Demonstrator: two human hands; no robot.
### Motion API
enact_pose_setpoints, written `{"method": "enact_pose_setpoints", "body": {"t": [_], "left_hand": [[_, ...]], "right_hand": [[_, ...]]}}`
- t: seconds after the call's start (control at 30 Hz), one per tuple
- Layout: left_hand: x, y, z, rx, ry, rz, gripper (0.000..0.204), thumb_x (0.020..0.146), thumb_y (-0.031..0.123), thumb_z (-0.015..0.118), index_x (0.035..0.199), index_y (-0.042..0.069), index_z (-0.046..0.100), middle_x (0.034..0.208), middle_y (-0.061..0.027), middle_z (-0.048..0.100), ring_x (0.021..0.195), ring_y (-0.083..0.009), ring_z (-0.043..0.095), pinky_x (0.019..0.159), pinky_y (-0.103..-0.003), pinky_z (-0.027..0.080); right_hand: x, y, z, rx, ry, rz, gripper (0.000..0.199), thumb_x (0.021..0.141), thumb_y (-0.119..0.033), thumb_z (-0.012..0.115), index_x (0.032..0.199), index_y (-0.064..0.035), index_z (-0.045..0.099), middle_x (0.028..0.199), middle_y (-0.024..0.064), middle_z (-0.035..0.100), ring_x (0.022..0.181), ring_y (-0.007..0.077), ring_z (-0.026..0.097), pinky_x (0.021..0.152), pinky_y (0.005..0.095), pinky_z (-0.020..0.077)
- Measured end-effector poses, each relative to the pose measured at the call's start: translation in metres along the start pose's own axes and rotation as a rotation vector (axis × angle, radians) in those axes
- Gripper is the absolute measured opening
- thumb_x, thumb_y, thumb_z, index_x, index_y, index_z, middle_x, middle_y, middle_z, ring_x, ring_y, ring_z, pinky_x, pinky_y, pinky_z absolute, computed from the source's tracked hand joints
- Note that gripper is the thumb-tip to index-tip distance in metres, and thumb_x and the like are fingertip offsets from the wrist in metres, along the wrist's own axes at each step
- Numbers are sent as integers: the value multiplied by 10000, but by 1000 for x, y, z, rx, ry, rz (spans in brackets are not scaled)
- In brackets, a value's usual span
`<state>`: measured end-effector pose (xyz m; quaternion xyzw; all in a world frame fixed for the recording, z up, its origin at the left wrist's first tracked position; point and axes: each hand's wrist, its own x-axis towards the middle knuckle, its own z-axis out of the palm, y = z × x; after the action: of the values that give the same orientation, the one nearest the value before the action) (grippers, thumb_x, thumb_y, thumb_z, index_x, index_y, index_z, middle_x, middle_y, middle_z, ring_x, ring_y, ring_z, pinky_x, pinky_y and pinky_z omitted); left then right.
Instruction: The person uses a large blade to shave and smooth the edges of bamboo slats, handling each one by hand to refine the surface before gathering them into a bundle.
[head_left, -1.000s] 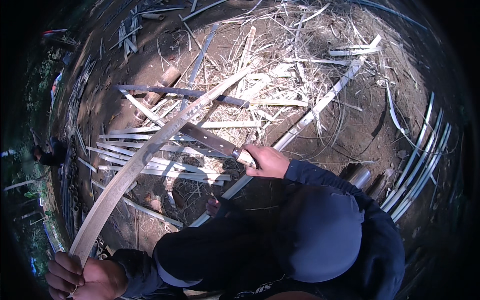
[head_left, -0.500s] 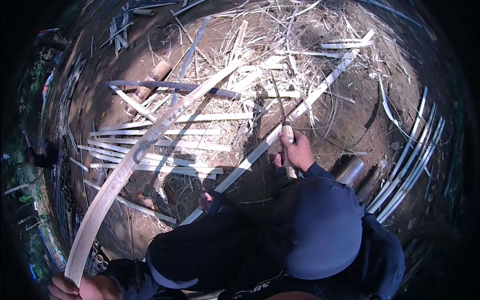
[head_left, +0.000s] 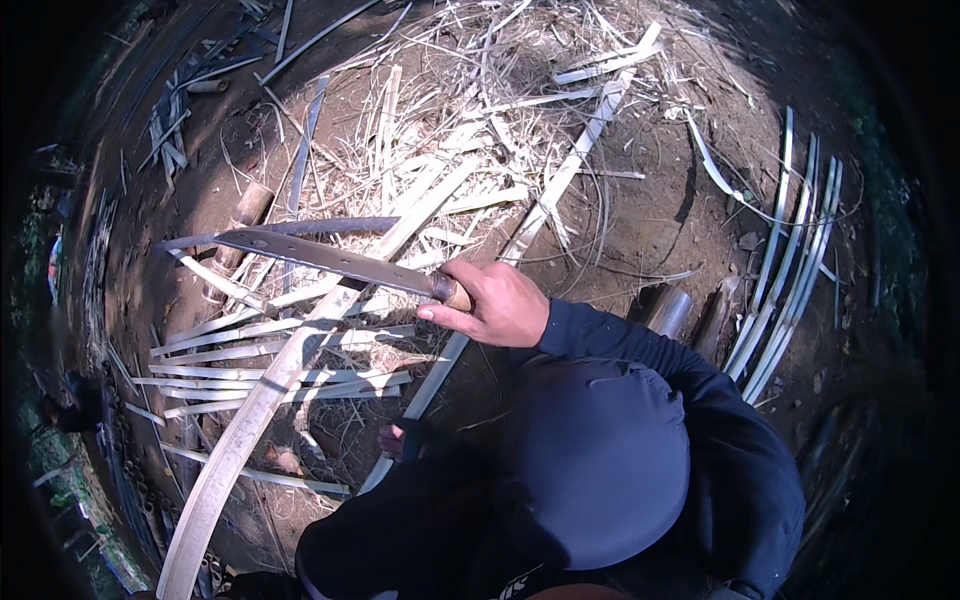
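Observation:
My right hand point(head_left: 490, 305) is closed round the wooden handle point(head_left: 458, 293) of a machete. Its long dark blade point(head_left: 340, 262) points left, with several small holes along it, and crosses over a wide split bamboo strip point(head_left: 240, 425). Whether blade and strip touch I cannot tell. This strip slants from the lower left edge up toward the middle. My left hand is out of the picture; the strip's near end runs off the lower edge. The bare toes of my foot point(head_left: 392, 440) are beside another long pale strip point(head_left: 440, 370) lying on the ground.
Several pale bamboo strips point(head_left: 270, 378) lie fanned out at the left, near a short bamboo log point(head_left: 245, 215). Shavings point(head_left: 450, 110) cover the ground ahead. More long strips point(head_left: 800, 260) are bundled at the right, beside a cut bamboo piece point(head_left: 665, 310). My dark-clothed knee point(head_left: 600, 460) rises in front.
My right hand has risen and turned the machete from pointing away to pointing left across the wide strip. My left hand, earlier gripping that strip's near end, has left the picture as the view shifted.

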<state>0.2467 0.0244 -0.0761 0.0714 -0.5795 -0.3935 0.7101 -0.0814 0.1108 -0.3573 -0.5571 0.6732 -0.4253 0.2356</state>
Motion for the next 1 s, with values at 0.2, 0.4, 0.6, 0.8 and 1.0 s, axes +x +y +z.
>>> {"method": "enact_pose_setpoints", "body": {"t": [0.2,0.4,0.6,0.8,1.0], "left_hand": [[-2,6,2,-86,-91,-92,452,983,491,322,674,163,361,577,30,273,465,-122,279,450,-291,290],[2,6,-41,-120,-125,-224,441,991,362,315,610,141,324,613,-14,279,573,-144,266,558,-319,253],[-4,12,-27,-139,-212,-170,443,1004,379,287,640,135,351,611,-14,283,551,-142,263,536,-300,255],[-9,10,-25,-143,-194,-170,416,990,367,307,646,137,353,611,-13,283,562,-143,274,546,-292,260],[1,8,-42,-118,-150,-244,423,984,345,327,615,139,349,606,-16,284,564,-147,284,544,-293,262]], "right_hand": [[-7,16,-5,-128,-10,-151,342,866,-347,675,982,-41,577,739,155,641,659,369,645,547,448,505],[-6,67,-1,-252,-2,160,327,895,-337,648,956,-22,584,590,183,597,579,397,631,575,455,529],[-23,40,-8,-199,-20,-212,331,861,-340,679,982,-50,574,699,163,609,609,365,638,563,452,516],[-2,156,-21,-440,113,192,348,915,-298,652,854,43,620,615,234,604,580,383,641,528,440,491],[-5,103,-19,-324,4,-2,345,902,-368,639,884,-26,597,606,192,620,579,382,646,582,474,524]]}}
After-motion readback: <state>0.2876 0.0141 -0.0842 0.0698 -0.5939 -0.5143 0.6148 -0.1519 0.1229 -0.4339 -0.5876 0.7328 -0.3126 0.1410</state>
